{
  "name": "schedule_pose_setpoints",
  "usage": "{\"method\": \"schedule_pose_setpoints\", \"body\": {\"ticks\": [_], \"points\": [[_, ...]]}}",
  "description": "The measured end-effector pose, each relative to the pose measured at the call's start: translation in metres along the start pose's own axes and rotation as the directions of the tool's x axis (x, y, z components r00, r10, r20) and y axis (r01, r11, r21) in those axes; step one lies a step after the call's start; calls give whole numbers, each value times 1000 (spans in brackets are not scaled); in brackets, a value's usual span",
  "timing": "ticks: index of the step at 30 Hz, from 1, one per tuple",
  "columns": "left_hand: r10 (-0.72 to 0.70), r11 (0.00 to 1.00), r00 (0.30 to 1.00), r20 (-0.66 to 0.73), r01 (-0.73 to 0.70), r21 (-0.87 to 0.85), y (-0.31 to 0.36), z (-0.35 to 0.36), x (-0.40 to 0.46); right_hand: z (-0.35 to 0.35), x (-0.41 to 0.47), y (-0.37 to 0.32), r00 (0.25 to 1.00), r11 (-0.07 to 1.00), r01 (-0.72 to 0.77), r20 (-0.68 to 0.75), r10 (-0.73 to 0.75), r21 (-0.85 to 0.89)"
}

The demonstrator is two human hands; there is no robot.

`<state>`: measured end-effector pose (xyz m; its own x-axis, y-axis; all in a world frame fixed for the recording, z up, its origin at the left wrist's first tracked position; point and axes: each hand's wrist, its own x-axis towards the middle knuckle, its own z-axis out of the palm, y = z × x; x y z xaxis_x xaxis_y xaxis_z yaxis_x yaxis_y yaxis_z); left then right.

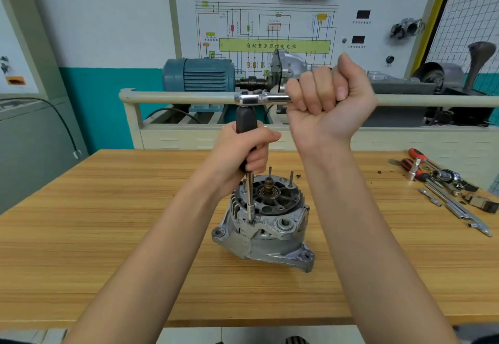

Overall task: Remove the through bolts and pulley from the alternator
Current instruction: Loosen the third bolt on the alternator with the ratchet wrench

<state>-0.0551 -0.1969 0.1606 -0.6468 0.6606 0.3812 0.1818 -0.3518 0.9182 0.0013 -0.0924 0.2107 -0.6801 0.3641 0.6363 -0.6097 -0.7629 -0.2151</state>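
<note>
A grey alternator [266,230] stands on the wooden table [108,235], rear end up, with thin studs rising from its top. A driver with a black handle [245,119] stands upright on it; its shaft and socket [250,203] sit on a bolt at the housing's near left rim. My left hand [243,154] grips the black handle low down. A chrome ratchet head [256,98] sits on top of the handle. My right hand [324,100] grips the ratchet's handle, which is hidden inside my fist.
Loose tools lie at the table's right: red-handled pliers [415,166], extension bars [456,206] and sockets. Behind the table stands a trainer bench with a blue electric motor [198,74], a cream rail [175,97] and a wiring-diagram board [270,33].
</note>
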Motion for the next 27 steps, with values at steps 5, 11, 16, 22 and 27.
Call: {"method": "schedule_pose_setpoints", "body": {"ticks": [5,11,16,22,27], "points": [[-82,996,985,153,85,-12,0,1,1,-23,18,-2,963,917,-192,-115,245,350],[-66,998,995,78,67,-11,-1,4,2,-20,13,-4,976,950,-98,-160,150,297],[-36,996,972,-231,54,69,-4,15,2,-5,2,-2,989,992,19,-146,0,128],[39,983,858,-512,58,172,-11,28,12,10,-10,4,982,976,176,-44,-183,-130],[27,987,950,-310,23,156,-10,19,5,2,-4,-6,991,993,105,-80,-109,-54]]}}
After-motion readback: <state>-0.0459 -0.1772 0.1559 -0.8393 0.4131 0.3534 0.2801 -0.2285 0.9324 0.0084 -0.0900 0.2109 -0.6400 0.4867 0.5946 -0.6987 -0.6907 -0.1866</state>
